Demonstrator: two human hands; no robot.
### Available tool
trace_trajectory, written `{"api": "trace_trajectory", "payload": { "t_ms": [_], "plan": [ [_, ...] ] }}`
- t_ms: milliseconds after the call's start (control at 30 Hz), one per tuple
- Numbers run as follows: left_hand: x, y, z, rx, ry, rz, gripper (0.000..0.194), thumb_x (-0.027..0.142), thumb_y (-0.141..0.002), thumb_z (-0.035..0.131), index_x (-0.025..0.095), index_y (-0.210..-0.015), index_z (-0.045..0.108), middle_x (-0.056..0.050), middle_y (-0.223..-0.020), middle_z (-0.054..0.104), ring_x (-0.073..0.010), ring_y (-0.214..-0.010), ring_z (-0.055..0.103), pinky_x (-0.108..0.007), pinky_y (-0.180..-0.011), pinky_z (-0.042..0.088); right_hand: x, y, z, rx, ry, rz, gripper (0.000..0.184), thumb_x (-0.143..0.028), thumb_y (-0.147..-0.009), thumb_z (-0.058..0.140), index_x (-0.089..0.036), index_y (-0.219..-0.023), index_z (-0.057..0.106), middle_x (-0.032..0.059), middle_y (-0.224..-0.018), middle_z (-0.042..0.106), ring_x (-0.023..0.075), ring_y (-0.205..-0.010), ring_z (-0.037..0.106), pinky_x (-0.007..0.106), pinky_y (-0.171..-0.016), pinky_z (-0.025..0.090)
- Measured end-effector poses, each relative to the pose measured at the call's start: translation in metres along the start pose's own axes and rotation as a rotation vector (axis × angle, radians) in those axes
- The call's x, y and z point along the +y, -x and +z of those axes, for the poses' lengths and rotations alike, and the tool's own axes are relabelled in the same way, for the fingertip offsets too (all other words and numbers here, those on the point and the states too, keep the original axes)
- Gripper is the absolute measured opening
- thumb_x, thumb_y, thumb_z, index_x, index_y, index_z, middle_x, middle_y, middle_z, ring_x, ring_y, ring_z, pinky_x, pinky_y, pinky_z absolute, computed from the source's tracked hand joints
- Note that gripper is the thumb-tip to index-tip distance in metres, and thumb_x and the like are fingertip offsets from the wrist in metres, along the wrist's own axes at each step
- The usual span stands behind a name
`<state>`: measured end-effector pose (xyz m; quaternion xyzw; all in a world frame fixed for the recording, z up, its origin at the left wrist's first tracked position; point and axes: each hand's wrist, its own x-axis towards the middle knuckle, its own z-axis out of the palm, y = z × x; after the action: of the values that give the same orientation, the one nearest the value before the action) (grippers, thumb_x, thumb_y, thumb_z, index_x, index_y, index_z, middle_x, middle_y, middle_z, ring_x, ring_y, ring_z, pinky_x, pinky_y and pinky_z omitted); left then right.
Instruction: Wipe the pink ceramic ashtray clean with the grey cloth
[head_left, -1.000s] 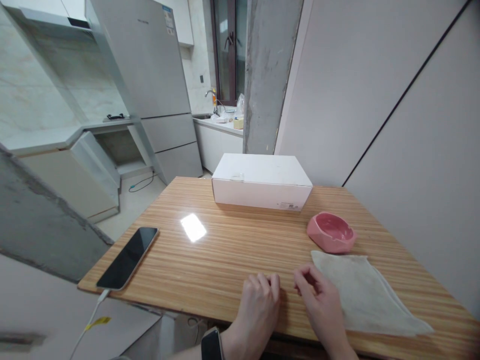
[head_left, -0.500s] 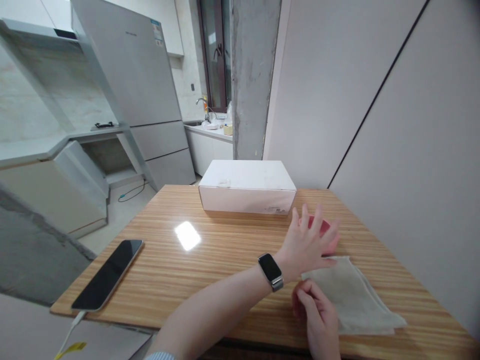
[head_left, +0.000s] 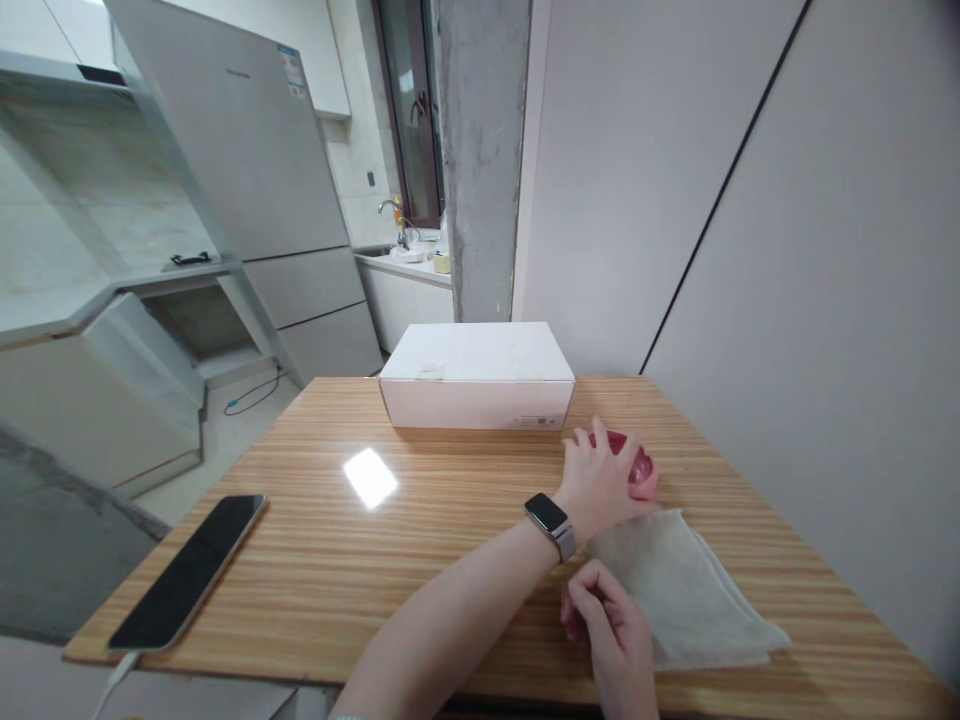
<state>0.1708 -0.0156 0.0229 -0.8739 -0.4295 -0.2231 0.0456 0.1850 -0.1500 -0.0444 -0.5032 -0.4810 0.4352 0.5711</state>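
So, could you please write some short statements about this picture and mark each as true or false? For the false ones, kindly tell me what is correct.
1. The left hand has its fingers spread over the pink dish. True.
2. The smartwatch is worn on the right arm. False: it is on the left.
3. The phone has a white cable plugged into it. True.
4. The cloth lies on top of the white box. False: it lies on the table, nearer to the person than the box.
5. The right hand is loosely curled. True.
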Motion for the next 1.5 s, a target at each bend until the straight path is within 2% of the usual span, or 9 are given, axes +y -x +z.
{"api": "trace_trajectory", "payload": {
  "t_ms": [167,300,533,667,767,900,1067,1333,1500],
  "plan": [
    [0.004,-0.005,-0.007,-0.032,0.015,-0.067,0.067,0.062,-0.079,0.048,0.017,-0.129,0.043,-0.017,-0.111,0.053,-0.0281,-0.094,0.052,-0.037,-0.074,0.043,-0.003,0.001,0.003,0.061,-0.007,0.010,0.036,-0.046,-0.088,0.053,-0.022,-0.061,0.049,-0.0041,-0.052,0.046,0.0126,-0.047,0.043,0.022,-0.045,0.034],
    [-0.012,0.008,-0.024,-0.014,-0.071,-0.023,0.077,0.060,-0.071,0.061,0.020,-0.133,0.040,-0.017,-0.116,0.051,-0.0292,-0.098,0.050,-0.038,-0.076,0.042,0.001,-0.002,0.000,0.000,0.001,-0.006,0.036,-0.046,-0.088,0.052,-0.022,-0.062,0.051,-0.0029,-0.052,0.049,0.0133,-0.047,0.046,0.023,-0.043,0.037],
    [-0.095,0.067,-0.082,-0.030,-0.257,-0.087,0.085,0.049,-0.067,0.071,0.026,-0.140,0.035,-0.017,-0.136,0.041,-0.0320,-0.105,0.047,-0.042,-0.085,0.041,-0.007,-0.002,-0.001,-0.011,0.080,-0.039,0.036,-0.046,-0.088,0.052,-0.021,-0.062,0.053,-0.0022,-0.054,0.050,0.0133,-0.048,0.048,0.022,-0.045,0.039],
    [-0.149,0.104,-0.110,-0.058,-0.332,-0.264,0.077,0.047,-0.071,0.068,0.027,-0.140,0.038,-0.015,-0.131,0.045,-0.0325,-0.105,0.047,-0.041,-0.083,0.042,-0.007,-0.003,-0.003,-0.030,0.134,-0.015,0.038,-0.049,-0.087,0.052,-0.021,-0.061,0.053,-0.0020,-0.053,0.050,0.0141,-0.048,0.049,0.023,-0.044,0.040],
    [-0.182,0.127,-0.122,-0.075,-0.356,-0.398,0.073,0.046,-0.074,0.065,0.027,-0.139,0.038,-0.014,-0.126,0.048,-0.0318,-0.105,0.048,-0.040,-0.083,0.043,-0.004,-0.005,-0.005,-0.044,0.179,-0.008,0.038,-0.049,-0.087,0.053,-0.021,-0.061,0.053,-0.0020,-0.053,0.051,0.0137,-0.048,0.049,0.023,-0.045,0.041],
    [-0.214,0.153,-0.126,-0.081,-0.377,-0.510,0.073,0.048,-0.075,0.064,0.027,-0.140,0.037,-0.014,-0.128,0.047,-0.0317,-0.109,0.048,-0.039,-0.085,0.042,-0.002,-0.006,-0.007,-0.040,0.199,0.007,0.037,-0.048,-0.086,0.053,-0.022,-0.061,0.052,-0.0023,-0.053,0.051,0.0133,-0.048,0.049,0.022,-0.045,0.040],
    [-0.237,0.170,-0.125,-0.084,-0.376,-0.590,0.076,0.053,-0.076,0.062,0.025,-0.142,0.035,-0.013,-0.129,0.048,-0.0299,-0.108,0.050,-0.037,-0.086,0.041,-0.001,-0.007,-0.006,-0.038,0.208,0.035,0.038,-0.051,-0.084,0.055,-0.021,-0.060,0.052,-0.0021,-0.052,0.051,0.0131,-0.046,0.048,0.022,-0.044,0.039],
    [-0.249,0.176,-0.123,-0.057,-0.383,-0.640,0.067,0.055,-0.082,0.054,0.025,-0.139,0.036,-0.011,-0.126,0.052,-0.0273,-0.104,0.054,-0.033,-0.084,0.042,-0.002,-0.006,-0.003,-0.038,0.198,0.081,0.041,-0.056,-0.083,0.056,-0.021,-0.061,0.051,-0.0026,-0.052,0.051,0.0128,-0.045,0.048,0.022,-0.042,0.038],
    [-0.248,0.179,-0.123,-0.040,-0.431,-0.632,0.066,0.056,-0.083,0.054,0.023,-0.138,0.038,-0.015,-0.130,0.052,-0.0315,-0.111,0.052,-0.040,-0.091,0.040,-0.002,-0.007,-0.002,-0.033,0.224,0.061,0.040,-0.056,-0.082,0.056,-0.022,-0.060,0.052,-0.0020,-0.052,0.052,0.0140,-0.046,0.049,0.023,-0.043,0.040]
  ]
}}
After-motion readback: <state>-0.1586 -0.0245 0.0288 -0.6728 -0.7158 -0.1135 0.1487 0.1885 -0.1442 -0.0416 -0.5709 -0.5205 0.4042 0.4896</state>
